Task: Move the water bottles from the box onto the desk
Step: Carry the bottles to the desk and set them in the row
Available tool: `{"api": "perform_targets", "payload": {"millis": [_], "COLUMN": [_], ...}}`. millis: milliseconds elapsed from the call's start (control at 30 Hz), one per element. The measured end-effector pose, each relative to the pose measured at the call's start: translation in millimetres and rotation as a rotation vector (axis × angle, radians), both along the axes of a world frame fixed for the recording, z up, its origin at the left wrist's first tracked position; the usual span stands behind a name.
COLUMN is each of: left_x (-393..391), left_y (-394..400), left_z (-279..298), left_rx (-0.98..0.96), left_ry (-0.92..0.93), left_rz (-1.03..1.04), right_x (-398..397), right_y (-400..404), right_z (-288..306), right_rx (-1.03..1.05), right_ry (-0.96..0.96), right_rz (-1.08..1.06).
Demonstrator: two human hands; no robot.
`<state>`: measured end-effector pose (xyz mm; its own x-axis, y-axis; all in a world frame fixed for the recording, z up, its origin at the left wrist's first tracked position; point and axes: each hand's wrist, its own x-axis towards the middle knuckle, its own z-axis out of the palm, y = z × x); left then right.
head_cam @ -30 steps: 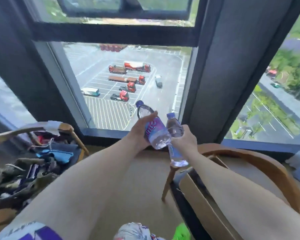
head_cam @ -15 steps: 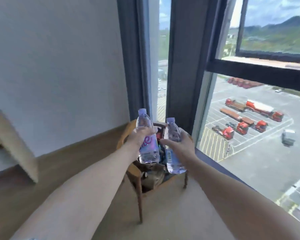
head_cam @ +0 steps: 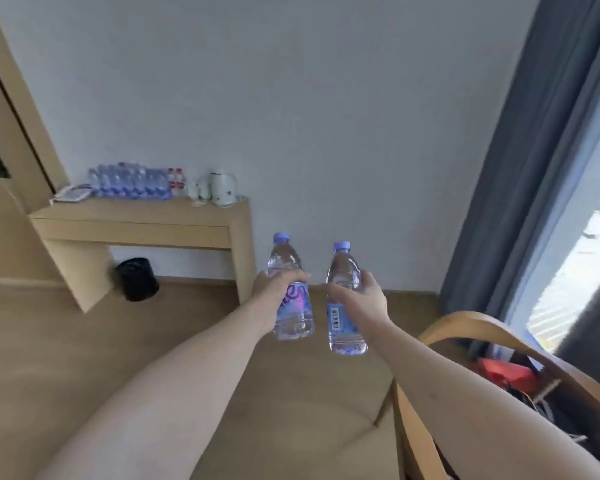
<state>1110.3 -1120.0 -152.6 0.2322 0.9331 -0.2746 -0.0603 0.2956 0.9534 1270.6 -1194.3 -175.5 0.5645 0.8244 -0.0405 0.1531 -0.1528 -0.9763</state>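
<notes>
My left hand (head_cam: 271,292) grips a clear water bottle (head_cam: 293,317) with a purple label and blue cap, held upright in the air. Just to its right, my right hand (head_cam: 364,303) grips a second clear water bottle (head_cam: 343,271) with a barcode on its label. Both are out in front of me at arm's length. Farther off to the left, a light wooden desk (head_cam: 136,223) stands against the white wall. A row of several water bottles (head_cam: 129,181) stands on its top. The box is out of view.
On the desk are a white kettle (head_cam: 222,188), two red-labelled bottles (head_cam: 176,181) and a flat white item (head_cam: 71,194). A black bin (head_cam: 136,278) sits under the desk. A wooden chair (head_cam: 499,341) holding clutter is at lower right, beside a grey curtain (head_cam: 534,150) and the window.
The view has swung left from the window and chairs to the wall and desk. Both hands still hold their bottles, now a little farther apart and upright.
</notes>
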Motion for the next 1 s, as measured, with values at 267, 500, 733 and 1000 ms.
{"api": "perform_targets", "payload": {"millis": [267, 500, 733, 1000], "left_x": [-72.9, -169.6, -285.5, -371.7], "left_y": [110.2, 219.2, 346.4, 471.1], "left_z": [4.5, -16.7, -22.0, -13.0], "left_rx": [0.019, -0.040, -0.067, -0.075], "left_ry": [0.003, -0.018, -0.021, 0.054], "left_rz": [0.226, 0.407, 0.375, 0.324], "right_x": [-64.9, -155.6, -271.6, -362.6], "right_y": [165.1, 287.9, 414.5, 537.0], "right_z": [-14.1, -31.7, -28.8, -15.2], "right_rx": [-0.038, -0.048, -0.061, -0.068], "right_ry": [0.080, 0.109, 0.162, 0.162], "right_rz": [0.268, 0.407, 0.427, 0.387]}}
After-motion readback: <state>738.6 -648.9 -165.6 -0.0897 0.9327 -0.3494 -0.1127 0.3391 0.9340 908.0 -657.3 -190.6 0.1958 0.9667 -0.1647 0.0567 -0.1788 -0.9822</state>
